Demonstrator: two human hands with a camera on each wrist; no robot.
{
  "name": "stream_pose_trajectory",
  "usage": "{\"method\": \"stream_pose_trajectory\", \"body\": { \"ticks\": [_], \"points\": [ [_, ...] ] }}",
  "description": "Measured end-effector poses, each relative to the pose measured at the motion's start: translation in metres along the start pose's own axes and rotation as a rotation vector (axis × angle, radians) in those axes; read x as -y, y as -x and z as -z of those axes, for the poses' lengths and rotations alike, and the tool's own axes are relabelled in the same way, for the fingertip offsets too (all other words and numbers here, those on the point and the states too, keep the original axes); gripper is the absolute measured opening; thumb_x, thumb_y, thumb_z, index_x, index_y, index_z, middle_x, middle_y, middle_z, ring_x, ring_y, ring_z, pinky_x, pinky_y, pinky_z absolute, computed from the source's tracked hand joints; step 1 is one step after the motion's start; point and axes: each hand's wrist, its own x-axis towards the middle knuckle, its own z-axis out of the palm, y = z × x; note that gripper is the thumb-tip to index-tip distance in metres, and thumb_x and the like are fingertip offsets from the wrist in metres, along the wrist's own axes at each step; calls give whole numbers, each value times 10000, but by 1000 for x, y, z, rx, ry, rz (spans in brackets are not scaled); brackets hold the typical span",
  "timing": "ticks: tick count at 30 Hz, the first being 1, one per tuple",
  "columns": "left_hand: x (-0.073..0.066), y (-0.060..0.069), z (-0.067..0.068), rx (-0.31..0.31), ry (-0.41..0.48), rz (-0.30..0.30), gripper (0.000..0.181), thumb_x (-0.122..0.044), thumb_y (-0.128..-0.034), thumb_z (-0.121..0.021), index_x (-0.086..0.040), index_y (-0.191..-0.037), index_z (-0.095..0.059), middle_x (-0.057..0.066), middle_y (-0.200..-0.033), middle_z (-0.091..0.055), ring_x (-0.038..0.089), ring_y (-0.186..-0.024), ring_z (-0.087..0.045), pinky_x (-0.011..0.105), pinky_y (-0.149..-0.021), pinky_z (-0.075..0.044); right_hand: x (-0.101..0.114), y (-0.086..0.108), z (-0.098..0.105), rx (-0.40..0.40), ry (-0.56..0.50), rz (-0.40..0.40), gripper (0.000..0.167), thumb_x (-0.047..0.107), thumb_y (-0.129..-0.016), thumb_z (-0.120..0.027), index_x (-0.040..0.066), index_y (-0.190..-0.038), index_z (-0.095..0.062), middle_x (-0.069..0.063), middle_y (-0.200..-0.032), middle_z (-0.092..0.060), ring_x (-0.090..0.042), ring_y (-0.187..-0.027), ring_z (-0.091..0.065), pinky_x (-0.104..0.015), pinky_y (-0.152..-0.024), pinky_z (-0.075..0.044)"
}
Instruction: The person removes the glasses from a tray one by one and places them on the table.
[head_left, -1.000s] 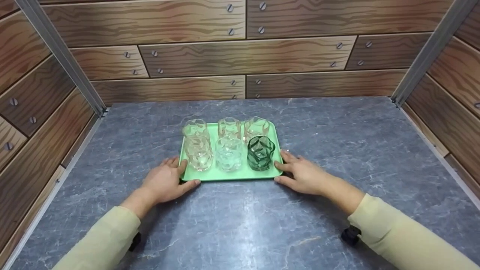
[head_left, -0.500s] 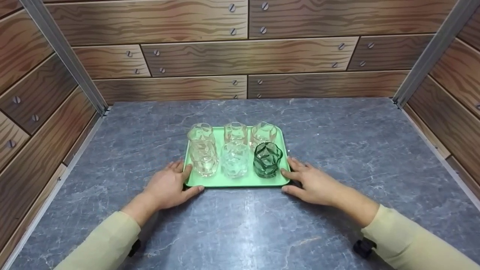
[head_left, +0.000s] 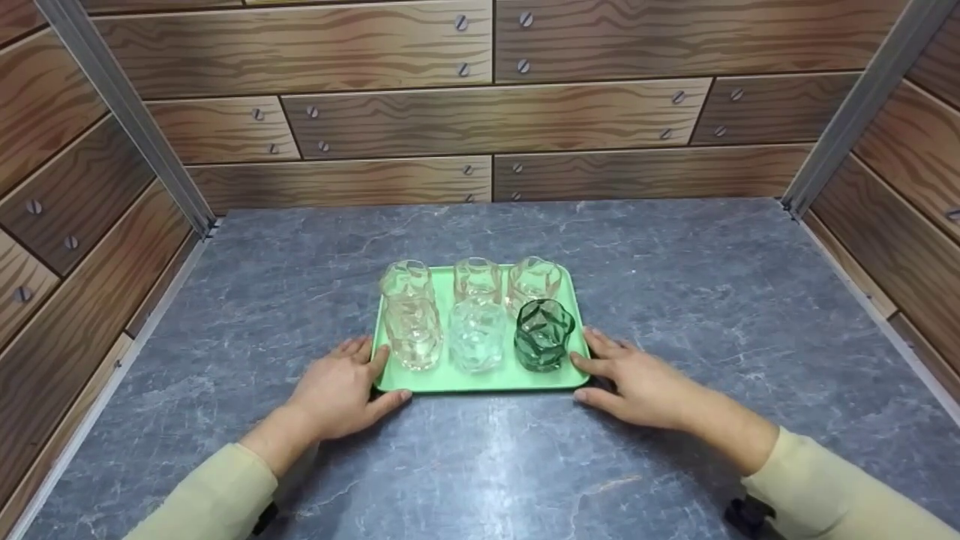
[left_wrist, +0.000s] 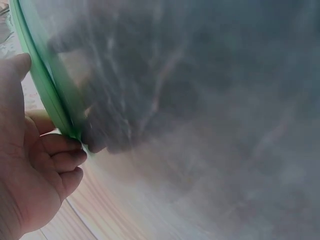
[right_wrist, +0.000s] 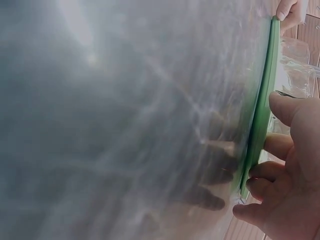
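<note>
A light green tray [head_left: 480, 383] carries several wavy-sided glasses in two rows. In the front row stand a dark green glass [head_left: 544, 337], a clear glass [head_left: 478, 339] and another clear one at the left; the back-row glasses look clear to pinkish. My left hand [head_left: 334, 394] grips the tray's front left corner, thumb at the near edge. At the front right corner, my right hand [head_left: 645, 386] holds the tray likewise. Both wrist views show curled fingers against the green rim [left_wrist: 47, 85]. Whether the tray touches the table, I cannot tell.
The grey marbled table [head_left: 675, 277] reflects light in front of the tray. Wood-patterned walls [head_left: 495, 112] enclose the back and both sides, with metal posts [head_left: 127, 112] at the corners.
The tray with its glasses has moved toward me and slightly right, both hands moving with it. The grip at both corners looks the same.
</note>
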Motion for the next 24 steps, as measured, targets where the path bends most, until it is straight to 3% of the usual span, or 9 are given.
{"method": "stream_pose_trajectory", "body": {
  "ticks": [24],
  "points": [
    [-14,20,-2,-19,20,-68,802,-616,-1062,-514,52,-1503,-555,352,-1508,-511,475,-1425,-497,561,-1221,-364,4,28,-2,7,12,13,675,552,-1043,-610,81,-1525,-572,-257,-1675,-299,-476,-1533,-312,-703,-1201,-253]
  ]
}}
